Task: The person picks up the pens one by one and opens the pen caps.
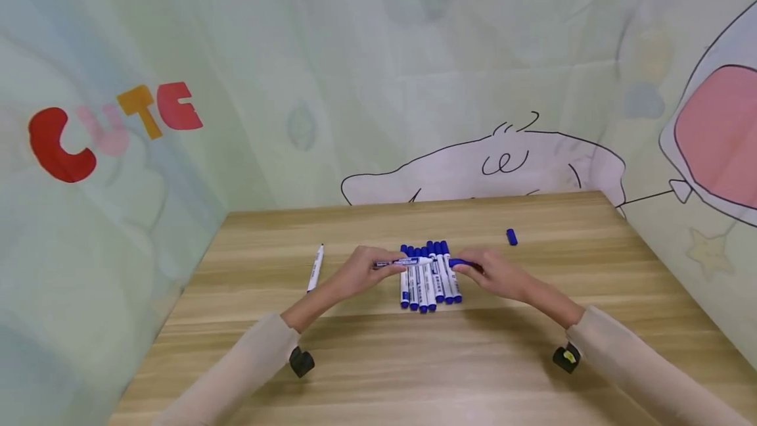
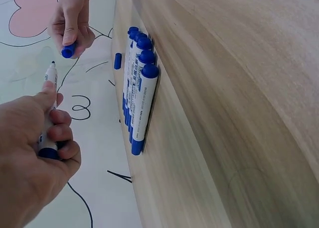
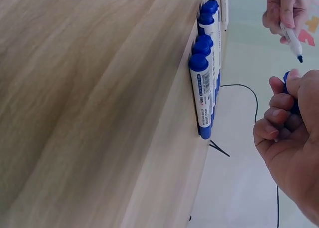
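My left hand (image 1: 363, 271) grips a white whiteboard marker (image 2: 51, 116) with a blue end, its dark tip bare and pointing toward the right hand. In my right hand (image 1: 495, 275) a blue marker cap (image 2: 69, 51) is pinched between thumb and fingers. A small gap separates the bare tip from the cap in both wrist views. Below the hands, a row of capped blue-and-white markers (image 1: 422, 284) lies side by side on the wooden table (image 1: 378, 360).
An uncapped marker (image 1: 316, 268) lies alone to the left of the row. Toward the back right of the table rests a loose blue cap (image 1: 511, 236). A printed cloth wall (image 1: 284, 84) rises behind the table's far edge.
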The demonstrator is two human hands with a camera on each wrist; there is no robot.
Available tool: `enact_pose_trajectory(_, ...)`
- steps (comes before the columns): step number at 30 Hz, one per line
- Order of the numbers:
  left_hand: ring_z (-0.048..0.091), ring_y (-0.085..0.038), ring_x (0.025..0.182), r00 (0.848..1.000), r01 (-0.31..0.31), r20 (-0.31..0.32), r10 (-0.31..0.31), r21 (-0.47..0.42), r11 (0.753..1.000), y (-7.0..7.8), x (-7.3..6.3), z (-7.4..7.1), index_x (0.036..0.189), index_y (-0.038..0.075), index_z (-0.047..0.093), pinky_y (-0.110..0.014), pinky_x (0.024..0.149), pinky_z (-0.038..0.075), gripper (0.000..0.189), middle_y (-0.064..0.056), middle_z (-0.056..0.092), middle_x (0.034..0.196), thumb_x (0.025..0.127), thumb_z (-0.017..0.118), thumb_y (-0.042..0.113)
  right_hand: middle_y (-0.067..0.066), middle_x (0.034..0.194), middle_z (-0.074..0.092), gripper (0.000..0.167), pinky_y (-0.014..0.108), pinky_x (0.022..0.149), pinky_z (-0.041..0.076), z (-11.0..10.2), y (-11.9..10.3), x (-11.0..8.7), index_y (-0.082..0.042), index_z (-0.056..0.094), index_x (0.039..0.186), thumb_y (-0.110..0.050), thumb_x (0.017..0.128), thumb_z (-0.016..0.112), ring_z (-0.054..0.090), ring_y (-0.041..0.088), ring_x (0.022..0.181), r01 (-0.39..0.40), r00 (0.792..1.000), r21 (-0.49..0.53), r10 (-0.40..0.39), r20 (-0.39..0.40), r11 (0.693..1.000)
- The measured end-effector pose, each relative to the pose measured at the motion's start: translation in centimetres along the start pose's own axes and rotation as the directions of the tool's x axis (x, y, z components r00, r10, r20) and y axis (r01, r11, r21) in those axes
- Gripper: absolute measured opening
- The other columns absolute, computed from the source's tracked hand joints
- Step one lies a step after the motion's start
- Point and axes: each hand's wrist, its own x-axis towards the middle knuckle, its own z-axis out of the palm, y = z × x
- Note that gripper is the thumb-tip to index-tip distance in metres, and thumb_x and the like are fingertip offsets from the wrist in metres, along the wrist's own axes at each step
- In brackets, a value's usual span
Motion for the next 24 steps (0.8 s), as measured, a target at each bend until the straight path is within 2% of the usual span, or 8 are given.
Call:
enact_pose_trajectory(2, 0.071, -0.031, 0.115, 1.000, -0.010, -0.001, 0.010, -0.002, 1.000, -0.08, -0.20, 0.14, 0.126, 0.001, 0.070, -0.035, 0.095, 0.058, 0.033, -0.017, 0.071, 0.125, 0.099, 0.068, 0.020, 0.006, 0.076, 0.064, 0.020, 0.020, 0.060, 0.046, -0.01, -0.14, -0.09, -0.003, 0.073, 0.110, -0.016, 0.104, 0.059, 0.044, -0.001, 0.063, -0.020, 1.000, 0.016, 0.019, 0.022, 1.000)
enact_pose_trajectory(5, 0.074, -0.026, 0.096, 0.999, -0.034, -0.025, 0.033, -0.004, 0.999, -0.13, -0.45, 0.22, 0.123, 0.002, 0.072, -0.028, 0.081, 0.061, 0.030, -0.016, 0.076, 0.113, 0.098, 0.069, 0.017, 0.004, 0.082, 0.064, 0.026, 0.019, 0.059, 0.045, -0.10, -0.32, -0.12, -0.002, 0.072, 0.120, -0.019, 0.104, 0.061, 0.045, -0.001, 0.064, -0.053, 0.998, 0.050, 0.051, 0.045, 0.997)
enact_pose_trajectory(7, 0.069, -0.017, 0.083, 0.998, -0.038, -0.044, 0.038, -0.010, 0.999, -0.14, -0.56, 0.24, 0.121, 0.003, 0.074, -0.024, 0.070, 0.057, 0.027, -0.013, 0.076, 0.104, 0.098, 0.069, 0.016, 0.002, 0.085, 0.063, 0.030, 0.019, 0.059, 0.044, -0.19, -0.40, -0.15, -0.001, 0.071, 0.125, -0.019, 0.103, 0.062, 0.045, 0.001, 0.066, -0.069, 0.996, 0.071, 0.066, 0.052, 0.995)
enact_pose_trajectory(9, 0.059, -0.010, 0.076, 0.998, -0.025, -0.063, 0.024, -0.022, 0.999, -0.04, -0.62, 0.22, 0.121, 0.005, 0.075, -0.022, 0.064, 0.052, 0.026, -0.010, 0.073, 0.099, 0.098, 0.069, 0.016, 0.000, 0.087, 0.062, 0.031, 0.019, 0.059, 0.043, -0.28, -0.37, -0.18, -0.001, 0.070, 0.126, -0.019, 0.102, 0.064, 0.046, 0.003, 0.067, -0.075, 0.996, 0.091, 0.070, 0.049, 0.993)
enact_pose_trajectory(12, 0.058, -0.006, 0.078, 0.996, -0.002, -0.088, -0.001, -0.036, 0.999, 0.15, -0.66, 0.20, 0.122, 0.005, 0.074, -0.020, 0.066, 0.052, 0.027, -0.009, 0.073, 0.100, 0.098, 0.069, 0.016, -0.004, 0.085, 0.060, 0.032, 0.019, 0.059, 0.043, -0.42, -0.24, -0.25, 0.000, 0.070, 0.127, -0.018, 0.100, 0.066, 0.047, 0.006, 0.069, -0.072, 0.997, 0.105, 0.067, 0.047, 0.992)
enact_pose_trajectory(17, 0.062, -0.014, 0.079, 0.994, 0.022, -0.109, -0.028, -0.053, 0.998, 0.25, -0.65, 0.21, 0.122, 0.005, 0.074, -0.020, 0.068, 0.052, 0.028, -0.009, 0.075, 0.102, 0.095, 0.071, 0.012, -0.005, 0.081, 0.057, 0.033, 0.019, 0.059, 0.042, -0.62, -0.02, -0.34, 0.000, 0.069, 0.128, -0.018, 0.100, 0.066, 0.046, 0.005, 0.068, -0.075, 0.996, 0.109, 0.068, 0.060, 0.991)
enact_pose_trajectory(20, 0.063, -0.017, 0.079, 0.993, 0.031, -0.115, -0.037, -0.053, 0.998, 0.10, -0.66, 0.24, 0.119, 0.006, 0.075, -0.022, 0.067, 0.052, 0.027, -0.008, 0.076, 0.099, 0.094, 0.073, 0.012, 0.000, 0.082, 0.061, 0.033, 0.019, 0.059, 0.042, -0.72, 0.02, -0.38, 0.000, 0.069, 0.128, -0.018, 0.100, 0.066, 0.046, 0.004, 0.068, -0.082, 0.995, 0.116, 0.074, 0.070, 0.990)
enact_pose_trajectory(24, 0.062, -0.015, 0.078, 0.992, 0.039, -0.118, -0.044, -0.042, 0.998, 0.00, -0.80, 0.25, 0.118, 0.009, 0.077, -0.026, 0.067, 0.053, 0.026, -0.005, 0.076, 0.095, 0.093, 0.075, 0.016, 0.006, 0.085, 0.065, 0.031, 0.019, 0.060, 0.044, -0.86, -0.06, -0.50, -0.001, 0.071, 0.124, -0.019, 0.101, 0.065, 0.048, 0.005, 0.070, -0.079, 0.995, 0.125, 0.070, 0.072, 0.989)
